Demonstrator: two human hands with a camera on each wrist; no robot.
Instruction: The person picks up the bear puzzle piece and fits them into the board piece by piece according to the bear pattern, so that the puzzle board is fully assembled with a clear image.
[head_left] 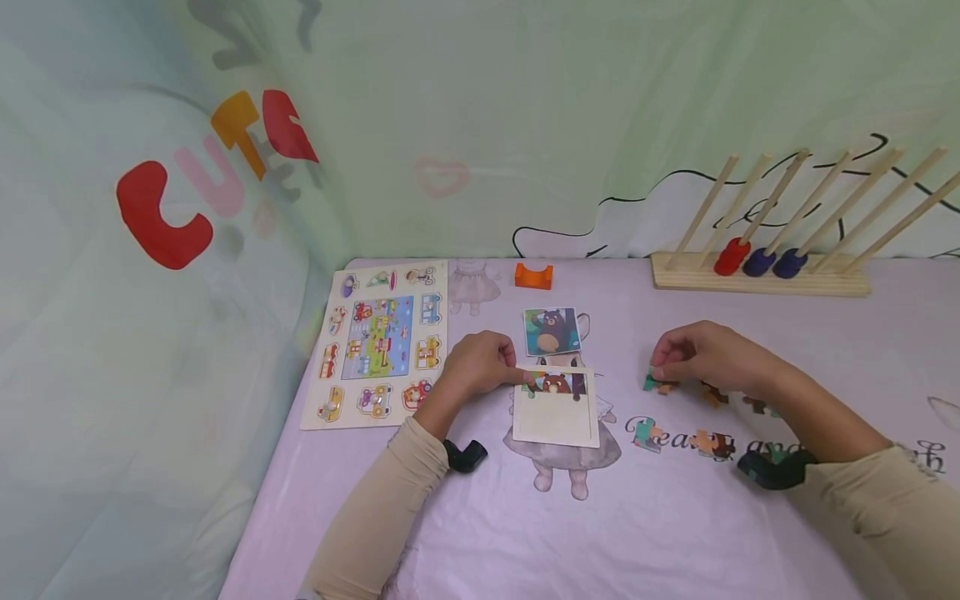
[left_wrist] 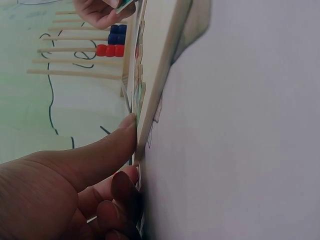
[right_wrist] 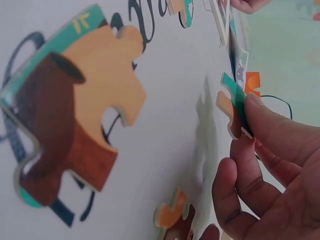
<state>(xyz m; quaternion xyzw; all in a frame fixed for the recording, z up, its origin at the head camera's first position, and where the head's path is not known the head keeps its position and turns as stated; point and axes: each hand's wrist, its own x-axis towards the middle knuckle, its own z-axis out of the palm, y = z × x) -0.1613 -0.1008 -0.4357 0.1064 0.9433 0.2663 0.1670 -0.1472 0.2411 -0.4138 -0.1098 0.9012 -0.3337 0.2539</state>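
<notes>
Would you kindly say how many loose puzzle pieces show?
6: one piece in the right hand, two to its right, three in the nearer row (one partly behind the black wrist device). Others may be hidden.

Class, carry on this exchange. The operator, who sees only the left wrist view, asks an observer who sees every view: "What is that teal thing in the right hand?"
Observer: The right hand pinches a jigsaw piece coloured teal, tan and brown.
Operator: How full is the puzzle frame?
Observer: Placed pieces fill only its top strip.
Operator: What lies just beyond it?
Observer: A bear picture card, face up.
</notes>
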